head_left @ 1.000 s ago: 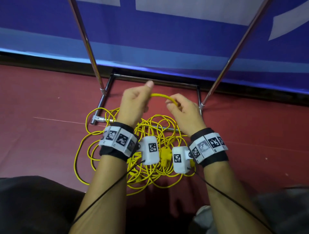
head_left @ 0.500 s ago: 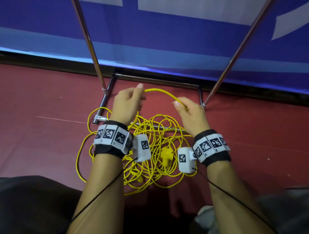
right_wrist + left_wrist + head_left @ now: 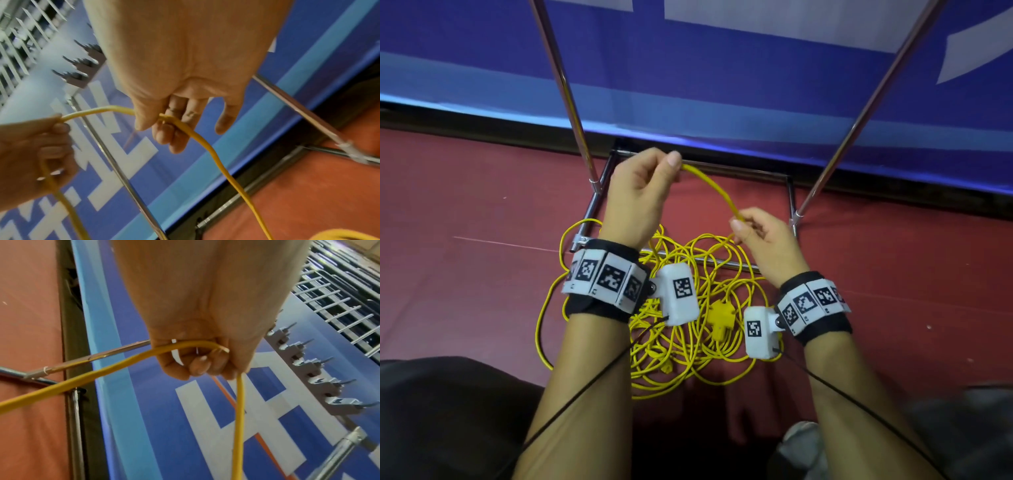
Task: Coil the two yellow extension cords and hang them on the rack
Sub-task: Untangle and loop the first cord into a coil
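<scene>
A loose tangle of yellow extension cord (image 3: 688, 329) lies on the red floor between my forearms, with a yellow plug block (image 3: 720, 317) in it. My left hand (image 3: 643, 195) is raised and grips a strand of the cord (image 3: 115, 368) in curled fingers. That strand arcs down to my right hand (image 3: 760, 233), which pinches it between thumb and fingers (image 3: 164, 123). The rack's two chrome uprights (image 3: 565, 89) rise on either side of my hands. Its row of grey hooks (image 3: 304, 363) shows in the left wrist view.
The rack's chrome base frame (image 3: 791, 195) rests on the red floor, partly under the cords. A blue and white banner (image 3: 722, 68) stands right behind the rack. Dark trouser legs (image 3: 431, 411) fill the lower corners of the head view.
My left hand has risen and moved away from me with the cord. My right hand has slid down and to the right along it, so the strand between them is longer.
</scene>
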{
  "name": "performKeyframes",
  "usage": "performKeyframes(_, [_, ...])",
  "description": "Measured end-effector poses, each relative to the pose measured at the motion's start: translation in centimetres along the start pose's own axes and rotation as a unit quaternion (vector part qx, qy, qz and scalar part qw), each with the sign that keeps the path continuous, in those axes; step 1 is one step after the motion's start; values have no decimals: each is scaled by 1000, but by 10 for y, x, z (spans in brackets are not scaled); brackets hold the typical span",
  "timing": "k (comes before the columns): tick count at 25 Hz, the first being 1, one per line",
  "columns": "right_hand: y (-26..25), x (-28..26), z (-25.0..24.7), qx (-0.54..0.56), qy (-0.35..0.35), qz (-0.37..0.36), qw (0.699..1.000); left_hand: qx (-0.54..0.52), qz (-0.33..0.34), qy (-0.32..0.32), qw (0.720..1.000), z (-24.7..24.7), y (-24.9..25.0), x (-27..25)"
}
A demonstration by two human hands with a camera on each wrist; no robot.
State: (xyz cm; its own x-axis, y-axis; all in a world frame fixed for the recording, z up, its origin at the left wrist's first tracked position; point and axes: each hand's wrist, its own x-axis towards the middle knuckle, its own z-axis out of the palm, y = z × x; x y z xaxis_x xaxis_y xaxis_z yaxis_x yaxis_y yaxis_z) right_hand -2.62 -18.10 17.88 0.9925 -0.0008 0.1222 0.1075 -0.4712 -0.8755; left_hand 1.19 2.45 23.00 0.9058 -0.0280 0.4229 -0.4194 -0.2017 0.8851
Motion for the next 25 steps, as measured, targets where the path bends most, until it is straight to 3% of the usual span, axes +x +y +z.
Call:
performKeyframes(2, [14, -5, 3, 32, 28, 29, 999, 110, -57, -10, 992, -7, -16, -6])
performKeyframes(4, [13, -4, 0, -4, 76, 5, 997, 216, -160, -49, 962, -10, -33, -14])
performKeyframes(6, [-4, 2, -6, -45, 90, -43, 994, 180, -206, -93, 958, -2, -39, -17])
performKeyframes(8, [-25, 6, -10, -64, 87, -93, 990, 94, -184, -132, 970, 14, -28, -16])
performKeyframes(10, [-38, 8, -10, -42, 86, -117, 989, -7, -146, -130, 981, 29, -11, -15])
performKeyframes(13, [-29, 6, -3, 16, 14, -83, 996, -137, -93, -36, 986, 31, 6, -10])
performKeyframes(16, [12, -7, 14, -1, -53, 20, 998, -228, -124, 71, 963, 16, 5, -2])
performKeyframes(19, [34, -15, 14, -46, -14, 41, 998, -159, -227, 102, 955, -1, -16, -3])
performKeyframes(21, [22, -8, 6, -37, 36, 16, 999, -19, -280, 54, 958, -7, -33, -10])
performKeyframes(23, [3, 1, -2, -59, 44, -24, 997, 29, -277, 4, 960, -1, -33, -14])
performKeyframes(25, [-7, 5, -5, -132, 19, -30, 991, -12, -236, -24, 971, 10, -23, -13])
